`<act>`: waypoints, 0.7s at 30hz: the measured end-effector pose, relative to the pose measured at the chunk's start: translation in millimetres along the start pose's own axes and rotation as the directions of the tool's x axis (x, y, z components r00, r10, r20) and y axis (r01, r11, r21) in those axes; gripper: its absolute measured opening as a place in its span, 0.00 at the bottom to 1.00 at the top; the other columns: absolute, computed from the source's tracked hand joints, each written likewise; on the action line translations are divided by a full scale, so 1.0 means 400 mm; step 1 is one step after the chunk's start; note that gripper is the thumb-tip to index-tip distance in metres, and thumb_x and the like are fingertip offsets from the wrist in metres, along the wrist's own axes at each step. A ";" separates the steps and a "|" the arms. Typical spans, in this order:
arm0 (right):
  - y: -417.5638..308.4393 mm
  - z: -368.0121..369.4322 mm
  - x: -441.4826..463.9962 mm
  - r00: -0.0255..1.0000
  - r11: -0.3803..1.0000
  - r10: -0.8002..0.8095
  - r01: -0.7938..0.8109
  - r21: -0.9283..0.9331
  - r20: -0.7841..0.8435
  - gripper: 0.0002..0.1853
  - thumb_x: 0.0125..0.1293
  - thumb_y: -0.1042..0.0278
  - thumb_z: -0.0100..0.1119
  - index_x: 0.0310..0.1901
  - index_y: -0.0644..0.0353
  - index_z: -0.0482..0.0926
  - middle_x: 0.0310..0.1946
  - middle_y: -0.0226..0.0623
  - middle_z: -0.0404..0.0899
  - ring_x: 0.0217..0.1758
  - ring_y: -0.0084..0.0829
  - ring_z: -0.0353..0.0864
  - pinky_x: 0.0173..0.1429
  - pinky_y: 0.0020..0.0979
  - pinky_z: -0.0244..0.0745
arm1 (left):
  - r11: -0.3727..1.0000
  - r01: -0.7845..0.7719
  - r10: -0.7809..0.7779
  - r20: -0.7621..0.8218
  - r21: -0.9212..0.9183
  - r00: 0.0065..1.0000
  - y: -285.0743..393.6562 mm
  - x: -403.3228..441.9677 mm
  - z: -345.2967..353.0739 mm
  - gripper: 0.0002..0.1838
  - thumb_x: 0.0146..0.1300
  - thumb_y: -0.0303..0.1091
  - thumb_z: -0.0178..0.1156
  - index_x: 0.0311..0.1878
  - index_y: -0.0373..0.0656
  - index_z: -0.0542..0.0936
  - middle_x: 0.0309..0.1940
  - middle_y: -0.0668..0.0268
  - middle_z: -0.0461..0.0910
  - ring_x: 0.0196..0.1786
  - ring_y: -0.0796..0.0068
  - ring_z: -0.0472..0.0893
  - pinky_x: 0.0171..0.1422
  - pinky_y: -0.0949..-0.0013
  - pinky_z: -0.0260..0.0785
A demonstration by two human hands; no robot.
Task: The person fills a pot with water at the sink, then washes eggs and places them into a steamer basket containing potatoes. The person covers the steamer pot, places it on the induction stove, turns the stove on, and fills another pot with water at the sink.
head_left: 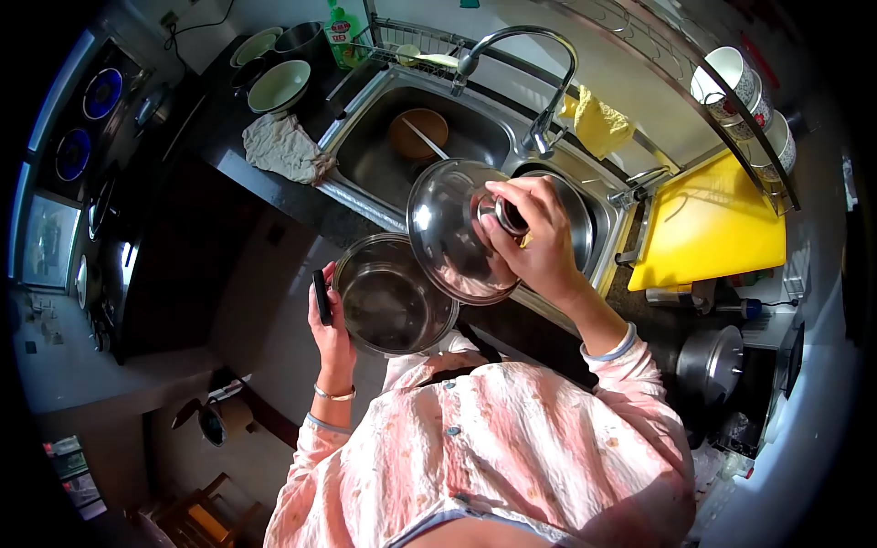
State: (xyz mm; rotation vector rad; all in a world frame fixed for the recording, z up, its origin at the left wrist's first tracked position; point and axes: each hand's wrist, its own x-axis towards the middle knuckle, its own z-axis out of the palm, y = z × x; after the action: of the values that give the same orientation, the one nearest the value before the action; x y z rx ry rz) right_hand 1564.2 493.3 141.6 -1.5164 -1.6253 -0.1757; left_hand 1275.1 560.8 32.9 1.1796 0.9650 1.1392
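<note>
Pinched at its knob, a shiny lid (443, 224) fills the right hand's (537, 233) curled fingers at frame centre; the left hand (331, 333), closed round a black handle (322, 298), holds the pot (388, 306) just left.

Faucet (548, 41) arching over the sink's (365, 105) back edge, wire rack (639, 41) above right, bowls (279, 87) crowding counter's (215, 128) far-left corner, passage over left basin's front edge

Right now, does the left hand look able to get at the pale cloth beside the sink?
Probably not: the left hand is taken up holding the pot by its black handle. Nothing seems to lie over the pale cloth, so freeing the hand would likely open the way.
</note>
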 end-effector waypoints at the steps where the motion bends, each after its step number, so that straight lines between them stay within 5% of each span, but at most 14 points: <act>1: 0.041 -0.010 0.006 0.999 0.999 0.029 -0.029 -0.024 -0.036 0.15 0.55 0.71 0.62 0.45 0.62 0.76 0.38 0.39 0.75 0.42 0.40 0.75 0.45 0.36 0.72 | 1.000 0.007 -0.007 0.002 0.003 1.000 -0.009 0.020 -0.009 0.21 0.72 0.40 0.49 0.60 0.35 0.70 0.59 0.61 0.72 0.64 0.71 0.68 0.71 0.65 0.53; 8: 0.366 -0.046 -0.152 0.849 0.853 0.519 -0.522 -0.011 -0.098 0.03 0.52 0.76 0.56 0.29 0.62 0.75 0.25 0.38 0.75 0.30 0.37 0.76 0.37 0.33 0.70 | 0.989 0.105 -0.102 0.034 -0.100 0.994 -0.007 0.240 0.031 0.21 0.72 0.42 0.49 0.61 0.37 0.71 0.58 0.64 0.73 0.62 0.73 0.68 0.68 0.68 0.56; 10: 0.438 -0.047 -0.197 0.798 0.796 0.594 -0.601 -0.071 -0.106 0.04 0.51 0.74 0.58 0.30 0.62 0.75 0.25 0.39 0.75 0.30 0.36 0.76 0.36 0.33 0.71 | 0.990 0.139 -0.135 0.112 -0.033 0.984 -0.004 0.315 0.063 0.26 0.70 0.49 0.50 0.62 0.38 0.69 0.55 0.63 0.74 0.59 0.74 0.72 0.63 0.68 0.64; 11: 0.426 -0.056 -0.177 0.651 0.648 0.757 -0.759 -0.069 -0.053 0.07 0.50 0.72 0.60 0.33 0.60 0.77 0.25 0.39 0.76 0.29 0.35 0.77 0.35 0.33 0.71 | 0.993 0.117 -0.115 0.116 -0.009 0.987 -0.049 0.372 0.055 0.22 0.71 0.44 0.51 0.60 0.37 0.72 0.56 0.64 0.74 0.60 0.75 0.71 0.66 0.70 0.59; 14: 0.428 -0.049 -0.107 0.685 0.631 0.721 -0.588 -0.506 0.102 0.32 0.53 0.62 0.56 0.64 0.45 0.67 0.36 0.47 0.81 0.36 0.43 0.81 0.41 0.41 0.75 | 0.995 -0.023 0.002 0.217 0.093 0.976 -0.057 0.490 0.116 0.19 0.70 0.39 0.53 0.58 0.37 0.74 0.55 0.66 0.75 0.56 0.80 0.71 0.63 0.74 0.59; 15: 0.430 -0.042 -0.067 0.587 0.556 0.787 -0.538 -0.634 0.191 0.42 0.53 0.61 0.54 0.72 0.39 0.51 0.40 0.50 0.80 0.42 0.47 0.81 0.46 0.44 0.75 | 0.994 0.041 -0.062 0.226 0.097 0.972 -0.033 0.513 0.144 0.18 0.69 0.38 0.54 0.57 0.38 0.74 0.54 0.68 0.76 0.53 0.82 0.72 0.61 0.76 0.60; 21: 0.583 0.057 0.014 0.558 0.394 0.806 -0.258 -0.882 0.197 0.46 0.51 0.65 0.56 0.73 0.49 0.49 0.43 0.48 0.80 0.45 0.44 0.81 0.49 0.42 0.75 | 0.991 -0.021 -0.039 0.439 0.132 0.898 -0.074 0.699 0.236 0.20 0.69 0.41 0.54 0.59 0.39 0.74 0.54 0.66 0.77 0.56 0.78 0.73 0.63 0.72 0.61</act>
State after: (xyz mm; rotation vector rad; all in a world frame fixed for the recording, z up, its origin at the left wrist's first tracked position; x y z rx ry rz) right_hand 1754.8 568.8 27.5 -3.0648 -1.3652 0.0386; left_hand 1422.7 817.7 21.4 1.4624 0.6993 0.7553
